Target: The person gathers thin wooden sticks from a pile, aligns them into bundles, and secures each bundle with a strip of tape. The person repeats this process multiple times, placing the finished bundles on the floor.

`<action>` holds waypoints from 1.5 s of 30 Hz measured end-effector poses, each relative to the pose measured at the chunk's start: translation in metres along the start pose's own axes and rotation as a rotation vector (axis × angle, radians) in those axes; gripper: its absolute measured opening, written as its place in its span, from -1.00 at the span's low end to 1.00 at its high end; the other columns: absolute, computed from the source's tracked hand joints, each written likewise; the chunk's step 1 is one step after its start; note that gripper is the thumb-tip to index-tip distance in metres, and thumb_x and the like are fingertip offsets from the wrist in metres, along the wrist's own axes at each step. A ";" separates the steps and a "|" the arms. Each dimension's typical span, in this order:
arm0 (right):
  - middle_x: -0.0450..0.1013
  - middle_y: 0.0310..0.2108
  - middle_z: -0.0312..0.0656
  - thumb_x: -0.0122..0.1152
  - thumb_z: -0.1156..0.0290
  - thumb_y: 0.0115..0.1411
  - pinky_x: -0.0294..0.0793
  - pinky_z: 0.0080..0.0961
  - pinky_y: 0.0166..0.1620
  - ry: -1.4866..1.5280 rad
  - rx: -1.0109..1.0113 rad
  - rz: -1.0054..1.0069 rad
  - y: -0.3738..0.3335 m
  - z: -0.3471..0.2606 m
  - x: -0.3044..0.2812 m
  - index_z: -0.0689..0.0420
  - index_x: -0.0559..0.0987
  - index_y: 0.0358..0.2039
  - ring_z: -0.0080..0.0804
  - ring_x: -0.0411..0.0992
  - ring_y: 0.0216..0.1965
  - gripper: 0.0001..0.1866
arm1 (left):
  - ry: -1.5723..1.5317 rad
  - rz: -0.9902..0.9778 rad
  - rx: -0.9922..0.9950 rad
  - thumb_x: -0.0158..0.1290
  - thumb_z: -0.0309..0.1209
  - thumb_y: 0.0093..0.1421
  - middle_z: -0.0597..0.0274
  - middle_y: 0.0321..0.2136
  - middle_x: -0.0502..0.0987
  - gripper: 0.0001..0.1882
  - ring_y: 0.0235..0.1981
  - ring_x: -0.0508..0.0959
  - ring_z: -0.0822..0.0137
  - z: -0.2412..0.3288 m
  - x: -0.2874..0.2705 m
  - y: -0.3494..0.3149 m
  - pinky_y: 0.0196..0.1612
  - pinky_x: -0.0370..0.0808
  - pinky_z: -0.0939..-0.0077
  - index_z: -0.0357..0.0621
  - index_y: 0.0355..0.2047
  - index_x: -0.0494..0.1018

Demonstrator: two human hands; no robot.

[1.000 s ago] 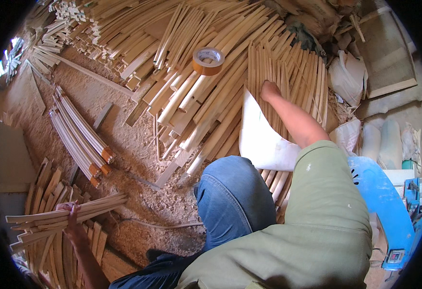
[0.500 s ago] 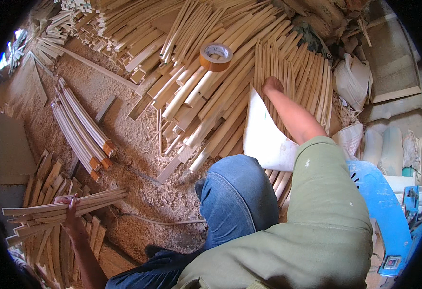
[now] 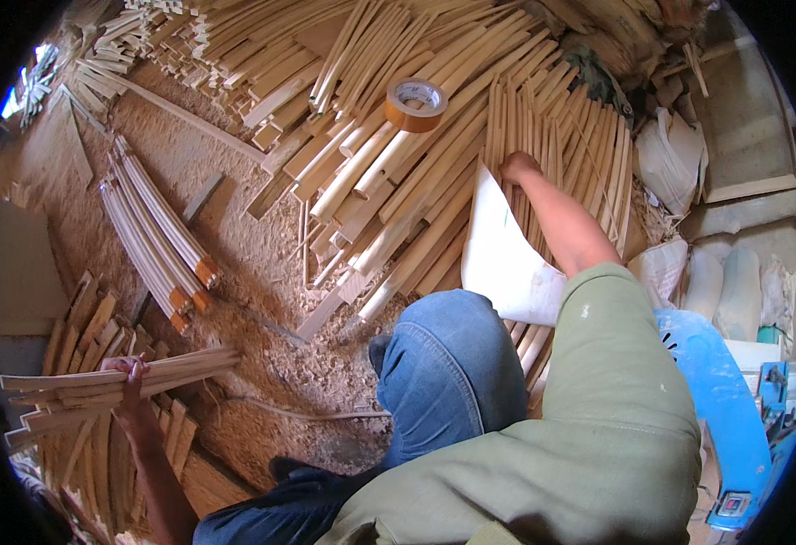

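At the lower left, my left hand is wrapped round a bundle of thin, flat wooden strips. The bundle lies level, above a pile of similar strips. My right arm reaches out to the far right. There my right hand is curled down on a row of slim wooden strips; the fingertips are hidden, so what they grip does not show. A white sheet lies over part of the wood just below that hand.
A roll of brown tape rests on the large stack of wooden bars. Taped bundles of rods lie on the sawdust-covered floor to the left. A blue machine guard stands close by my right arm.
The view has shifted slightly. My left hand keeps hold of the strips, and my right hand stays at nearly the same spot on the wood.
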State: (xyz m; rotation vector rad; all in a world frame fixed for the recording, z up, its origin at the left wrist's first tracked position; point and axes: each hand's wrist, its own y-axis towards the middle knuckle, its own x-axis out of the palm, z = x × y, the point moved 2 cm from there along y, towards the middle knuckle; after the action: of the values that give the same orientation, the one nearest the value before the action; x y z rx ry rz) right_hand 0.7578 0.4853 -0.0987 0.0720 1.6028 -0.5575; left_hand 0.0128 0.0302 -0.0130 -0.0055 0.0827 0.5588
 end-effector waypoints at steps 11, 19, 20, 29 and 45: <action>0.64 -0.13 0.03 -0.01 0.40 0.60 0.80 -0.39 -0.25 0.969 -0.278 0.216 -0.051 -0.020 -0.199 0.31 0.33 0.20 -0.30 0.70 -0.27 -0.70 | -0.149 -0.040 0.019 0.21 -0.62 0.25 0.29 -0.31 0.47 -0.77 -0.19 0.56 0.33 -0.012 -0.009 0.008 0.29 0.48 0.11 -0.03 -0.24 0.41; 0.62 -0.21 -0.08 0.05 0.43 0.58 0.74 -0.27 -0.05 1.427 -1.067 0.099 -0.184 -0.137 -0.267 0.19 0.35 0.19 -0.30 0.65 -0.19 -0.74 | -0.250 0.003 0.066 0.29 -0.65 0.19 0.37 -0.31 0.46 -0.73 -0.19 0.54 0.40 -0.036 -0.017 0.011 -0.01 0.53 0.31 -0.04 -0.29 0.43; 0.61 -0.20 -0.08 0.05 0.45 0.57 0.74 -0.28 -0.04 1.473 -1.156 0.060 -0.204 -0.155 -0.264 0.17 0.34 0.21 -0.29 0.65 -0.19 -0.72 | -0.252 0.010 0.036 0.30 -0.65 0.18 0.38 -0.31 0.47 -0.73 -0.20 0.53 0.41 -0.038 -0.017 0.011 -0.04 0.52 0.34 -0.04 -0.29 0.44; 0.61 -0.22 -0.05 0.05 0.46 0.58 0.76 -0.30 -0.13 1.536 -1.105 0.020 -0.302 -0.260 -0.215 0.07 0.30 0.17 -0.30 0.67 -0.26 -0.76 | -0.190 -0.021 0.053 0.36 -0.60 0.20 0.38 -0.28 0.52 -0.72 -0.20 0.56 0.44 -0.038 -0.020 0.005 -0.12 0.54 0.42 -0.05 -0.21 0.49; 0.67 -0.04 0.18 0.05 0.07 0.50 0.56 -0.02 0.16 1.156 -0.112 0.803 -0.127 -0.137 -0.284 0.22 0.69 -0.03 0.15 0.64 0.02 -0.55 | -0.140 0.025 0.004 0.32 -0.57 0.18 0.36 -0.25 0.44 -0.76 -0.18 0.52 0.41 -0.021 -0.028 0.000 -0.01 0.51 0.37 -0.02 -0.28 0.48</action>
State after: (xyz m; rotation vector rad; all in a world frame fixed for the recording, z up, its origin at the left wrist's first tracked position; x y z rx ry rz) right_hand 0.6205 0.5068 0.2113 1.0585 2.4654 0.3041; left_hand -0.0126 0.0153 -0.0319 0.0383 -0.0522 0.5827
